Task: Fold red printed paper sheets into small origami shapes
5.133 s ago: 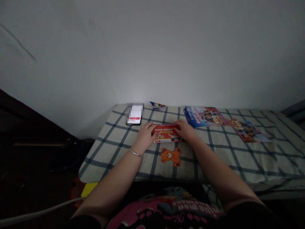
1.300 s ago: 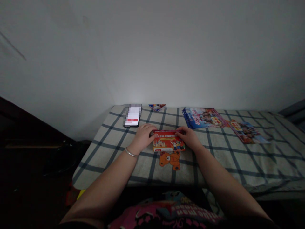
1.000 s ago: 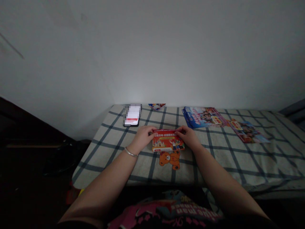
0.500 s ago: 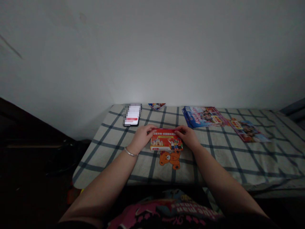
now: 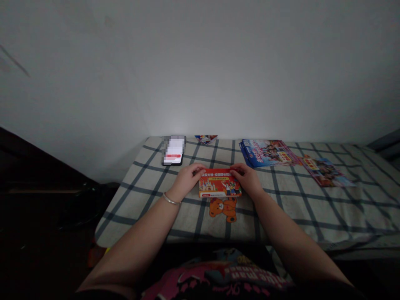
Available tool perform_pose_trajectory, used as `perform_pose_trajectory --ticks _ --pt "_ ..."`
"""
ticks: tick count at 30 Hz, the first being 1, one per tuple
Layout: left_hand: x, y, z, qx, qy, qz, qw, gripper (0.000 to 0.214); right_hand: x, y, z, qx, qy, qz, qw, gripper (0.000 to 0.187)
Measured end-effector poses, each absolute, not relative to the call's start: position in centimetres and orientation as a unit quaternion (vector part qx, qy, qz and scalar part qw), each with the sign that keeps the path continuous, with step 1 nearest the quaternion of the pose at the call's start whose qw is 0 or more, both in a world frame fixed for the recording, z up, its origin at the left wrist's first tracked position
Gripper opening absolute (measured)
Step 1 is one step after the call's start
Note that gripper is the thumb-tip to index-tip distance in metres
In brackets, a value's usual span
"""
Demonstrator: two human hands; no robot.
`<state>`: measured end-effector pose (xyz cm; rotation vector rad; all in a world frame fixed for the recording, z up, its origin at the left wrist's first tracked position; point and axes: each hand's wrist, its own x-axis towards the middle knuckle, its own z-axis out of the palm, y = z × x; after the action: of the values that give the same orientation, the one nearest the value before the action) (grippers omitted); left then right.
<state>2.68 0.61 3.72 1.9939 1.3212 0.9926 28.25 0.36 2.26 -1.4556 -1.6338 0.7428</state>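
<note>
A folded red leaflet (image 5: pixel 220 183) with a printed castle, cartoon people and Chinese characters lies in front of me, just above a bear picture (image 5: pixel 223 209) on the checked cloth. My left hand (image 5: pixel 188 179) pinches its upper left corner between thumb and fingers. At the upper right corner my right hand (image 5: pixel 246 179) grips it the same way. A silver bangle (image 5: pixel 171 199) circles my left wrist. The leaflet's far edge is partly covered by my fingertips.
A lit phone (image 5: pixel 173 151), its screen blurred, lies at the back left. Near the wall sits a small folded paper triangle (image 5: pixel 206 138). Stacked blue flyers (image 5: pixel 265 153) lie at the back right, with another flyer (image 5: pixel 326 171) beside them. The checked tablecloth (image 5: pixel 140 212) covers the table.
The red leaflet has shifted very slightly to the right between my hands. Both hands keep nearly the same place, and the other things have not moved.
</note>
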Motion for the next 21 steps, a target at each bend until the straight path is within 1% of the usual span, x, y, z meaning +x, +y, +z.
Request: perform_pose_trajectory --ticks 1,5,13,17,21 --pt "2.65 0.61 3.67 0.739 0.491 0.37 0.276 0.02 28.27 0.39 2.22 -0.576 -0.643 0.298 0.407 0.022" --pt "2.56 0.67 3.38 0.729 0.492 0.387 0.277 0.037 28.22 0.31 2.43 -0.573 -0.637 0.309 0.413 0.02" --pt "2.65 0.53 3.79 0.732 0.503 0.397 0.232 0.023 28.01 0.03 2.87 -0.568 -0.642 0.306 0.413 0.022" --pt "2.63 0.55 3.76 0.73 0.501 0.398 0.24 0.022 28.02 0.02 2.9 -0.564 -0.645 0.307 0.415 0.024" --pt "2.56 0.69 3.56 0.722 0.501 0.404 0.255 0.023 28.08 -0.08 3.08 -0.56 -0.661 0.302 0.397 0.029"
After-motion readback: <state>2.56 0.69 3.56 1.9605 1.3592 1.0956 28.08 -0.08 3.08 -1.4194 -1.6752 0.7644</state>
